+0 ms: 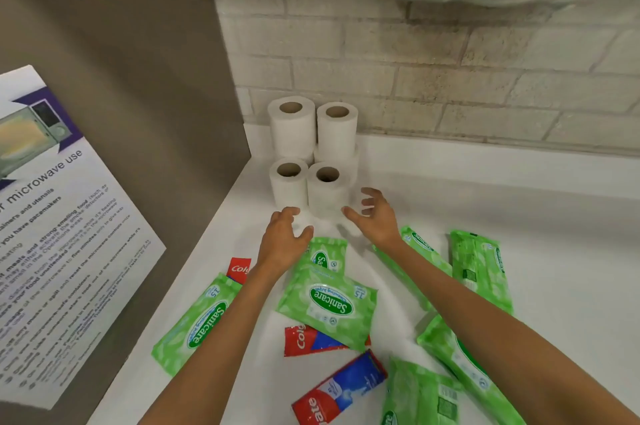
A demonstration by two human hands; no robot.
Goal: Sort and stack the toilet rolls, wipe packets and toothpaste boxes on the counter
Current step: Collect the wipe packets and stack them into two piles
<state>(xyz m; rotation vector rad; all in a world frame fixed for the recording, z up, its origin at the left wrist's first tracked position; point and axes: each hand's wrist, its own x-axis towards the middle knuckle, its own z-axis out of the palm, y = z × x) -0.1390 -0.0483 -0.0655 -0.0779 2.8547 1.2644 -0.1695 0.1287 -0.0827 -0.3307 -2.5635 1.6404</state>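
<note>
The left hand (285,234) and the right hand (375,215) both reach forward over the white counter (502,216), fingers spread and curved, palms empty, neither closed on anything. Just beyond the fingertips stand the toilet rolls (313,154), upright with their cardboard cores facing up: 2 in the front row just past the hands, and 2 taller columns behind them against the brick wall (433,78). The rear columns look like rolls set on other rolls, but the front pair hides most of the lower ones, so the full count cannot be told. The right fingertips are blurred, and whether they touch the nearest roll is unclear.

Behind the hands, under and beside the forearms, green wipe packets (327,305) lie scattered flat; 1 sits between the wrists, others spread to the right of the right arm, partly covered by it, and 1 lies left of the left arm. Red and blue toothpaste boxes (341,390) lie among them: 1 half buried under a packet, 1 mostly hidden by the left wrist, 1 cut by the bottom edge. Far left of the left hand, a microwave notice (69,234) is fixed to a grey panel, cropped at the edge.
</note>
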